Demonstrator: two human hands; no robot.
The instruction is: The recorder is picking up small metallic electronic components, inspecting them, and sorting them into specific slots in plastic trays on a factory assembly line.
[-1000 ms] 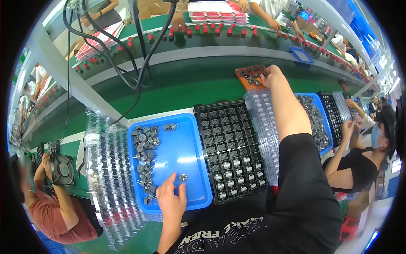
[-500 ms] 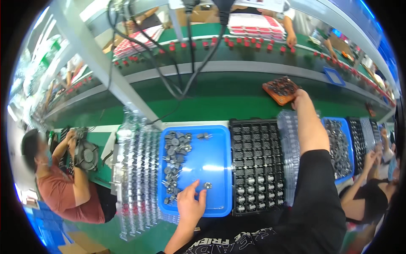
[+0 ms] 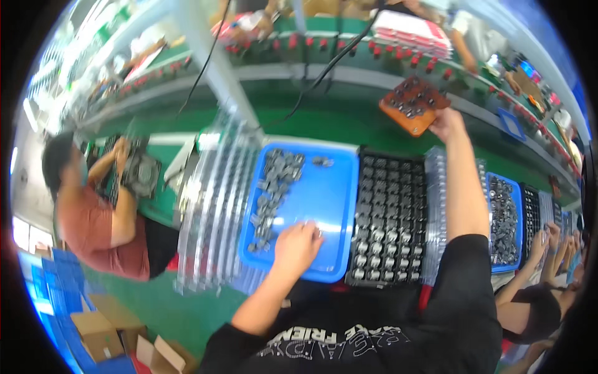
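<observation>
My left hand (image 3: 296,247) rests inside the blue tray (image 3: 334,197), its fingers curled over small grey metal parts near the tray's front edge. A heap of the same grey parts (image 3: 271,191) lies along the tray's left side. To the right sits a black compartment tray (image 3: 390,218), its front rows filled with parts. My right arm stretches far forward, and my right hand (image 3: 446,123) grips the edge of an orange board (image 3: 413,104) that carries dark components, lifted above the green bench.
A stack of clear plastic trays (image 3: 215,206) lies left of the blue tray. At the left, a person in a red shirt (image 3: 103,212) works on a dark part. At the right stand another blue tray of parts (image 3: 503,224) and another seated person (image 3: 542,293). Cardboard boxes (image 3: 106,330) sit on the floor.
The view has swung left, shifting everything rightward in frame. My right hand has lifted the orange board off the bench. My left hand has closed over parts in the blue tray.
</observation>
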